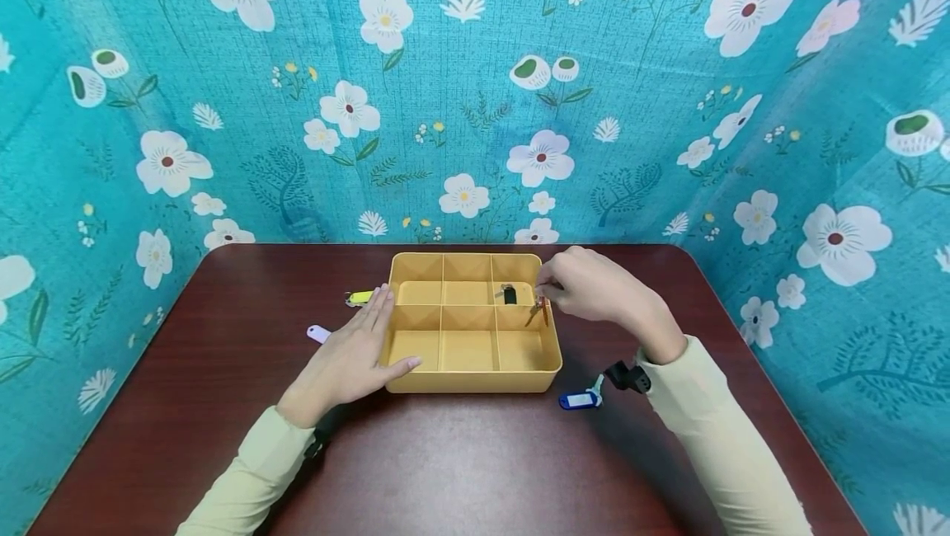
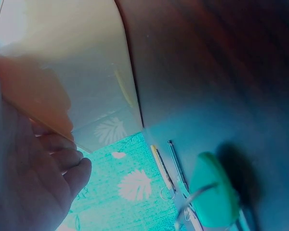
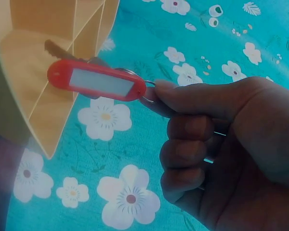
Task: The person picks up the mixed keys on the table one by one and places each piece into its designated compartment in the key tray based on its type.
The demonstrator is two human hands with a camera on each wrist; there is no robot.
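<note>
Key (image 3: 61, 52) partly behind red tag (image 3: 96, 82)

Head view over tray (image 1: 472, 383) (wrists nearer)

From here I see the L hand (image 1: 355, 359) back-up, L fingers (image 1: 376, 311) straight & close tog., pointing fwd. L thumb (image 1: 401, 368) sticks out sideways to the person's R, well apart from the fingertips. L wrist (image 1: 298, 406) sits behind the fingers, L forearm (image 1: 248, 466) running back & out from there. R hand (image 1: 599, 284) is pinching: R thumb (image 3: 202, 98) up against R forefinger (image 3: 156, 108), the latter mostly hidden; other 3 fingers (image 3: 185, 153) curl in toward the palm. R forearm (image 1: 723, 437) slants in from behind & R of those fingertips.
</note>
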